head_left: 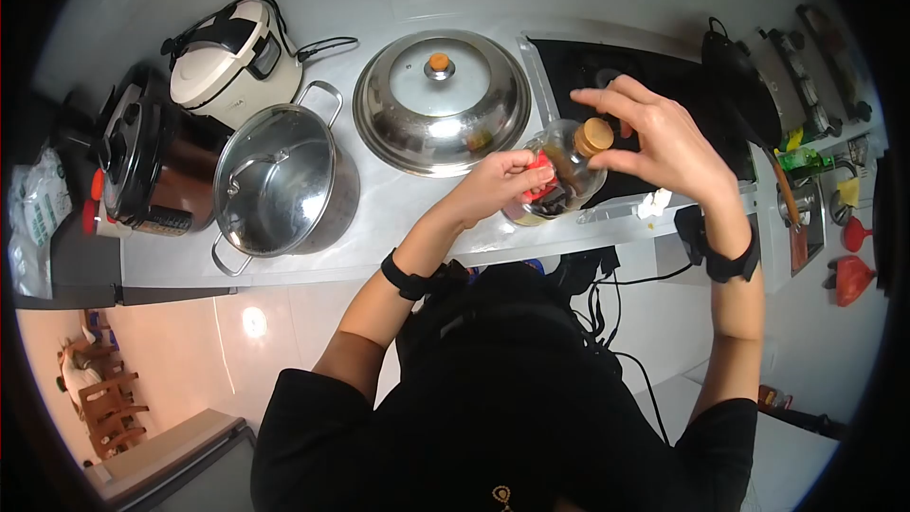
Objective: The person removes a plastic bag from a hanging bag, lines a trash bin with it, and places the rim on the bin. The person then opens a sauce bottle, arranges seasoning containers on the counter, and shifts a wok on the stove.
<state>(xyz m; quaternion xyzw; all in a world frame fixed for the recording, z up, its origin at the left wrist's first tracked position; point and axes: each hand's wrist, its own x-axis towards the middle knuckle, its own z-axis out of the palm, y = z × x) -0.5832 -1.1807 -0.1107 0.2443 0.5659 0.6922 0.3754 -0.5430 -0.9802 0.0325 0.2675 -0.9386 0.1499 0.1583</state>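
Note:
A clear glass jar [576, 185] with a round wood-coloured stopper [594, 136] tilts over the counter's front edge, dark contents showing inside. My left hand [502, 188] is closed on the jar's side. Under its thumb is a red patch [541, 176]; whether that is a label or a separate packet I cannot tell. Around the stopper, my right hand [664, 137] is spread, thumb and forefinger apart. Its thumb tip is close beside the stopper, and contact is unclear.
Behind the jar sits a domed steel lid [379, 104] with a glass top. A steel pot [336, 190], a cream rice cooker [213, 76] and a dark cooker [166, 171] stand leftward. The black cooktop [626, 71] lies right, with a wok [739, 85]. Crumpled white scraps [654, 203] lie near the edge.

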